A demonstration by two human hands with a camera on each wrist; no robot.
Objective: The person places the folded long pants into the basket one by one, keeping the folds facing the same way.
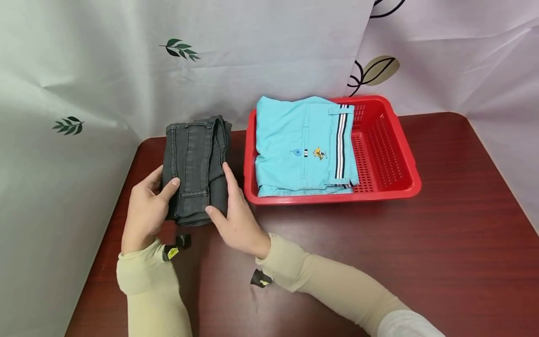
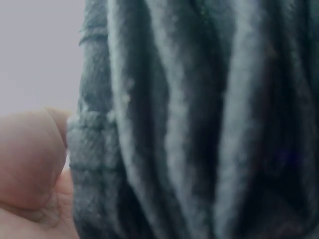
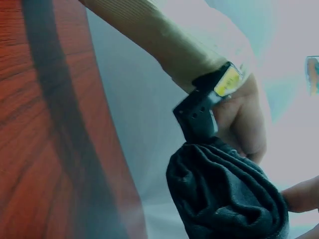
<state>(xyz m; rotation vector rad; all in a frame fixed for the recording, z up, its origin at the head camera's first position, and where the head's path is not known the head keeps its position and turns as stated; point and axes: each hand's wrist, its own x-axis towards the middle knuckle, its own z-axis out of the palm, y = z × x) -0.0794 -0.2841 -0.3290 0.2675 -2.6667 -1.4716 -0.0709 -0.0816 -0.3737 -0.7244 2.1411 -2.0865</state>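
Note:
Both hands hold a folded bundle of dark grey denim jeans (image 1: 193,159) at the left of the table. My left hand (image 1: 145,206) grips its left edge, thumb on top and fingers partly hidden behind it. At the lower right edge, my right hand (image 1: 240,220) holds the bundle between thumb and fingers. The left wrist view is filled by blurred folds of the jeans (image 2: 199,124). In the right wrist view the rolled end of the jeans (image 3: 224,194) shows below the left hand (image 3: 246,124).
To the right of the jeans stands a red plastic basket (image 1: 385,150). Folded light blue trousers (image 1: 280,140) with a striped waistband lie in its left part. A dark red wooden table (image 1: 455,224) carries everything. White patterned cloth (image 1: 261,47) hangs behind and beside it.

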